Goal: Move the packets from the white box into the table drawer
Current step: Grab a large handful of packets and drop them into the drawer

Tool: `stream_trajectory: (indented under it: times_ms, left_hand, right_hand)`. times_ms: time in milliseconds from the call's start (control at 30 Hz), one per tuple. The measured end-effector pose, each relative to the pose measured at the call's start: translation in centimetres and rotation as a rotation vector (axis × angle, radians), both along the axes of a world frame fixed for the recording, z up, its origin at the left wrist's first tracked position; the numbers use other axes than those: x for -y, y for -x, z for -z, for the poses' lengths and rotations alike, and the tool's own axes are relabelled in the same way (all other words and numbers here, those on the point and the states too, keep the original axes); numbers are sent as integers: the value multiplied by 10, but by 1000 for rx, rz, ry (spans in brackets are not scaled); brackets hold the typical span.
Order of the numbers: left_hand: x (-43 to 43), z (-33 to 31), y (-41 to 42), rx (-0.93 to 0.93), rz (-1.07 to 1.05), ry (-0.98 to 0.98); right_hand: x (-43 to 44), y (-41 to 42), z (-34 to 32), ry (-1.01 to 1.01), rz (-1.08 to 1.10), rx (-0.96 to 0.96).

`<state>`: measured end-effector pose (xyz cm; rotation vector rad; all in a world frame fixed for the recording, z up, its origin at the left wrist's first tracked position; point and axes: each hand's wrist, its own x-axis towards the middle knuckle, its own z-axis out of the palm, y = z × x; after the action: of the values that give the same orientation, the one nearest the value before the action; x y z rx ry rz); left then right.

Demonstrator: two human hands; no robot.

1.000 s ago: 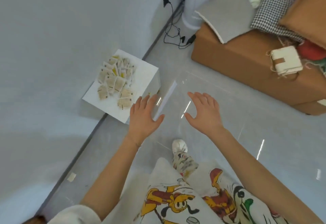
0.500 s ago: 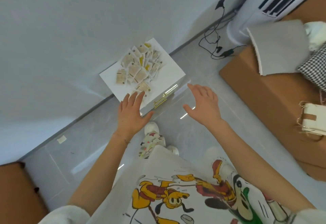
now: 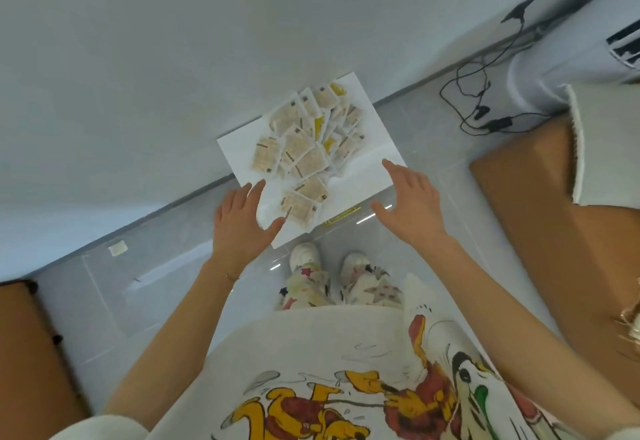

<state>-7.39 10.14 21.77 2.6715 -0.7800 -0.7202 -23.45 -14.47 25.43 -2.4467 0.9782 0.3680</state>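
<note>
A white box [image 3: 374, 149] stands on the floor against the grey wall, straight ahead of me. Several pale beige and yellow packets [image 3: 304, 149] lie in a loose heap on its top face. My left hand [image 3: 242, 221] hovers with spread fingers over the box's near left corner, holding nothing. At the near right edge of the box, my right hand [image 3: 412, 200] is also spread and empty. A gold-coloured fitting [image 3: 341, 216] shows on the box's front side between my hands. No table drawer is visible.
A clear acrylic sheet or table edge [image 3: 114, 287] lies low over the grey tiled floor. Brown furniture [image 3: 554, 232] stands at the right, another brown piece [image 3: 31, 353] at the left. A white fan base [image 3: 568, 59] and black cables [image 3: 485, 107] sit at the back right. My shoes [image 3: 329, 259] are below.
The view has swung so the box now sits centred in front of me. Both hands have come forward and now flank the box's near corners, still holding nothing.
</note>
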Motion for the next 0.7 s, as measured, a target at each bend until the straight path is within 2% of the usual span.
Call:
stream_trajectory:
  times_ms: [267, 400, 533, 700]
  left_hand:
    - [45, 130, -38, -134, -87, -82]
    - [83, 199, -54, -117, -109, -115]
    - [113, 241, -61, -133, -162, -116]
    - [118, 257, -59, -55, -149, -101]
  right_hand:
    - [43, -57, 144, -215, 143, -105]
    - [56, -93, 221, -467, 422, -13]
    - [57, -120, 256, -585, 690, 94]
    - [54, -133, 276, -666, 836, 170]
